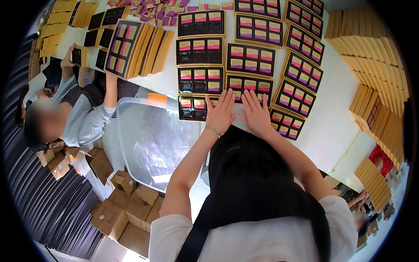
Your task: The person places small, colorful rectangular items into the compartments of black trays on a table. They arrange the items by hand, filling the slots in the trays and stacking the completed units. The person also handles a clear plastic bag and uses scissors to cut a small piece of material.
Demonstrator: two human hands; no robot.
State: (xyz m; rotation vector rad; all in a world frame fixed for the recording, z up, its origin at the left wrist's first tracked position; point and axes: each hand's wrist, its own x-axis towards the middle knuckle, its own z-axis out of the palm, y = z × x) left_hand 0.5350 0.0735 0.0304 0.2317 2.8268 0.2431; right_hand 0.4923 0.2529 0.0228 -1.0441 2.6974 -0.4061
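Note:
My left hand (221,112) and my right hand (256,112) lie side by side at the near edge of the table, fingers stretched out and palms down. Their fingertips rest on the front edge of a gold-rimmed box (249,82) with a black divided tray. Gold, pink and purple wrapped pieces fill its visible compartments; the fingers cover part of the lower row. Beside my left hand is a partly filled box (192,108), its right edge hidden by the fingers. To the right of my right hand sits a filled box (286,123).
More boxes (200,51) stand in columns ahead, some partly filled. Loose wrapped pieces (161,12) are heaped at the back. A clear plastic bin (124,144) is at left, near a co-worker (83,113) handling boxes. Stacked boxes (364,48) line the right; cartons (109,216) lie lower left.

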